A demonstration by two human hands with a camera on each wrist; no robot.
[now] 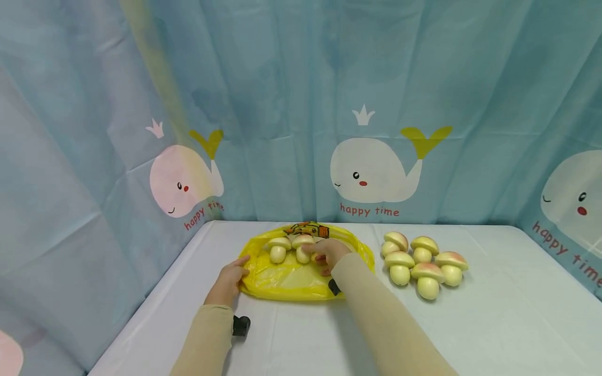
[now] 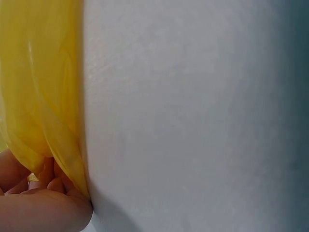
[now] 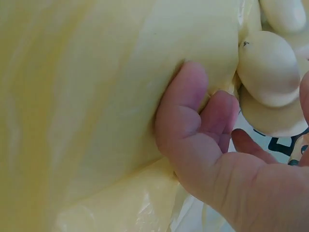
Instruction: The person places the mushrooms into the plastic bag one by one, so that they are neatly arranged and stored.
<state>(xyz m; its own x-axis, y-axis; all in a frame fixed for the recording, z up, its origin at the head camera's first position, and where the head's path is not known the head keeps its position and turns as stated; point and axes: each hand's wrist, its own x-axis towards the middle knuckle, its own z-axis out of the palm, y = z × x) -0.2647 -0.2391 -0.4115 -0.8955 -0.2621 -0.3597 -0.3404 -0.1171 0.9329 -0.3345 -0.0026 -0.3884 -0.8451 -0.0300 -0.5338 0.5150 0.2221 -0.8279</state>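
A yellow plastic bag (image 1: 282, 290) lies spread on the table, its inside facing up. On it stand two pale toy mushrooms (image 1: 278, 249) side by side, their stems toward me. My left hand (image 1: 229, 279) grips the bag's left edge; in the left wrist view the gathered plastic (image 2: 41, 96) passes between its fingers. Over the bag's right half, my right hand (image 1: 331, 250) pinches the right mushroom (image 1: 302, 256), a fingertip across its stem. The other fingers (image 3: 186, 92) of that hand curl low over the plastic. In the right wrist view the mushroom (image 3: 270, 72) is close beyond the fingertips.
Several more toy mushrooms (image 1: 428, 274) with pinkish caps stand in a cluster right of the bag. A printed orange figure (image 1: 308, 230) shows at the bag's far edge. Behind the white table (image 1: 517, 313) hangs a blue whale-print curtain (image 1: 282, 183).
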